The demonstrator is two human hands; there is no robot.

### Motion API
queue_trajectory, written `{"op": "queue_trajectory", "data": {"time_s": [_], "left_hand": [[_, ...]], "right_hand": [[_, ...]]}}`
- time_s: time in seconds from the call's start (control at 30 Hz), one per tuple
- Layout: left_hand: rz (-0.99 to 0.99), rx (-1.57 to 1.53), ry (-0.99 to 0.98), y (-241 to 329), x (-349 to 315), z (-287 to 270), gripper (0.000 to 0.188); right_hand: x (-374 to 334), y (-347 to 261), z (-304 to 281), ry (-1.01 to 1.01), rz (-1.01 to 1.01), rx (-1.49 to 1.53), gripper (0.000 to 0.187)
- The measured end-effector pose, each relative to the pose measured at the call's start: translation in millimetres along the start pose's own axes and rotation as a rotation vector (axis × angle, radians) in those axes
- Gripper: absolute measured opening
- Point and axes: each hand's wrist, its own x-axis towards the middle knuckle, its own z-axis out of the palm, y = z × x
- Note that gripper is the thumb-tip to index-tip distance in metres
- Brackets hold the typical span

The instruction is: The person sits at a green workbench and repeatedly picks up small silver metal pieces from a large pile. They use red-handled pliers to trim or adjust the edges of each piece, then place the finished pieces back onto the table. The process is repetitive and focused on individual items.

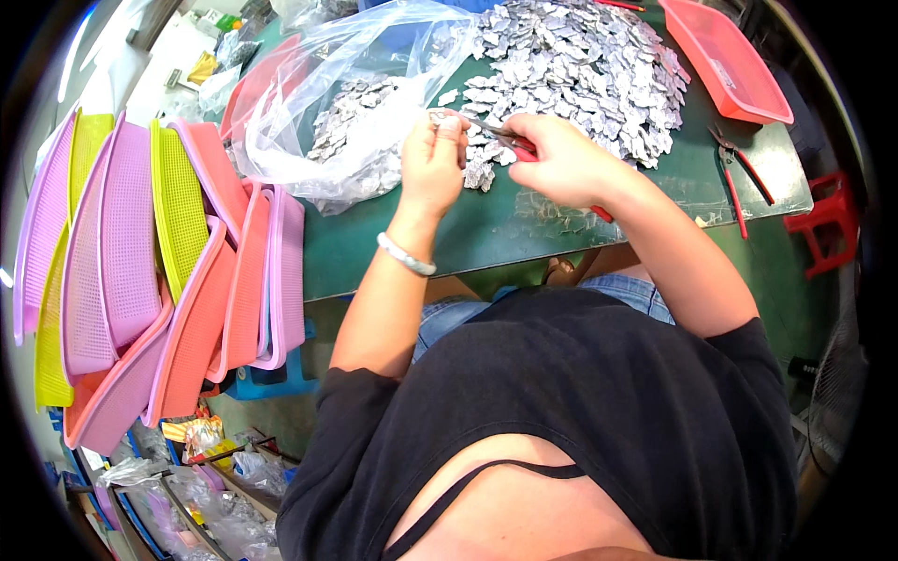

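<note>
My left hand [432,166], with a pale bangle [405,254] on its wrist, pinches a small flat grey piece at its fingertips; the fingers hide most of it. My right hand [566,164] is closed round red-handled pliers [524,151], whose dark jaws point left at the left hand's fingertips. Whether the jaws touch the piece I cannot tell. Just beyond both hands a big heap of thin, irregular grey pieces [580,75] spreads over the green table [374,248]. To the left hand's left lies a clear plastic bag [281,131] with more grey pieces [348,107] inside.
Another pair of red-handled pliers [730,173] lies near the table's right corner. A red-pink plastic tray [730,65] sits at the back right. Purple, green and coral mesh baskets [131,234] are stacked at the left. A red stool [825,224] stands beyond the right edge.
</note>
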Motion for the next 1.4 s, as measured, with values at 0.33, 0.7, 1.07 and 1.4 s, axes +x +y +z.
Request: {"op": "queue_trajectory", "data": {"time_s": [0.33,0.7,1.07,1.4], "left_hand": [[-0.281,-0.300,-0.188,34,-19,11,0.014],[-0.292,-0.276,-0.225,44,-30,20,0.016],[-0.410,-0.657,-0.364,25,-29,28,0.037],[-0.574,-0.775,-0.303,30,-20,66,0.038]], "right_hand": [[-17,22,-10,0.196,-0.334,-0.311,0.037],[-24,24,-11,0.266,-0.377,-0.385,0.037],[-101,92,-104,0.315,0.090,-0.722,0.051],[-131,167,-137,0.435,0.083,-0.730,0.050]]}}
